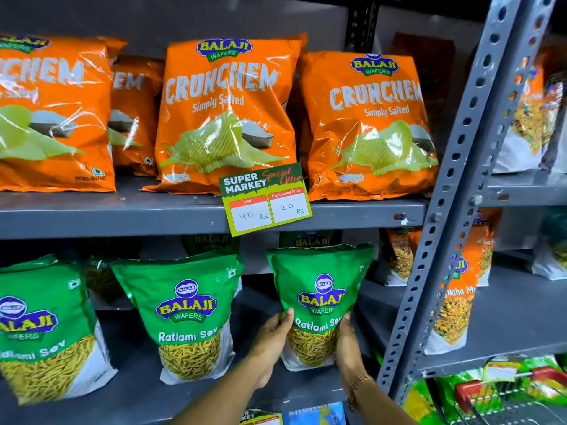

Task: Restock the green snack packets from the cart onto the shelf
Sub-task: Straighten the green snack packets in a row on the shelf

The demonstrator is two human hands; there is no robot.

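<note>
A green Ratlami Sev packet (320, 289) stands upright on the lower grey shelf (132, 391), at the right end of the green row. My left hand (271, 338) grips its left edge and my right hand (348, 348) grips its right edge. Two more green packets stand to the left, one in the middle (187, 314) and one at the far left (43, 326). More green packets sit behind them in shadow. The cart (503, 397) shows at the bottom right with green packets inside.
Orange Crunchem bags (227, 111) fill the upper shelf, with a price tag (265, 199) hanging from its front edge. A perforated grey upright (454, 185) stands right of my hands. Orange mix packets (454, 305) sit on the neighbouring shelves.
</note>
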